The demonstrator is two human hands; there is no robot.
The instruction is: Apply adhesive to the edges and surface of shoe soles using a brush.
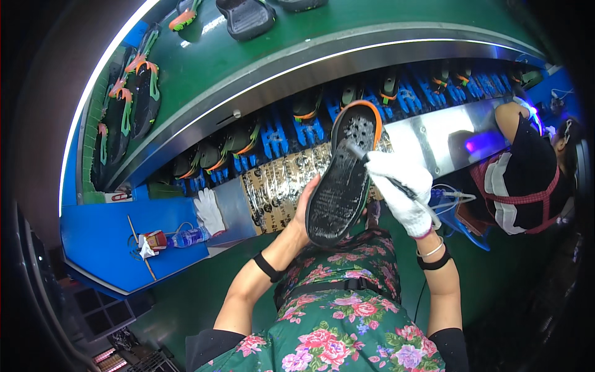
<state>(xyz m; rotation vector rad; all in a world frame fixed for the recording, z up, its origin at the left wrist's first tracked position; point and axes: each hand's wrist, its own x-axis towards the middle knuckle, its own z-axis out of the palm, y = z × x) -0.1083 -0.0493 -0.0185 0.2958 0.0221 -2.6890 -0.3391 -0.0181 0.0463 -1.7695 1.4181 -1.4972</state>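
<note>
A black shoe sole [338, 195] with an orange rim at its far end is held up in front of me, its hollow side facing me. White, wet-looking smears cover the far end and streak the edges. My bare left hand [304, 209] grips the sole by its left edge, fingers passing underneath. My right hand [404, 186], in a white glove, is closed around a brush [357, 151]. The dark tip of that brush rests on the sole's inner surface near the middle. A pale hose runs down beside the glove.
Ahead, blue racks [274, 139] hold several shoe parts below a green conveyor [248, 71] carrying more soles. Patterned brown covering [276, 189] lies on the ledge. At left, a blue table [105, 229] bears a bottle [189, 237] and a white glove [209, 212]. Another person [527, 167] works at right.
</note>
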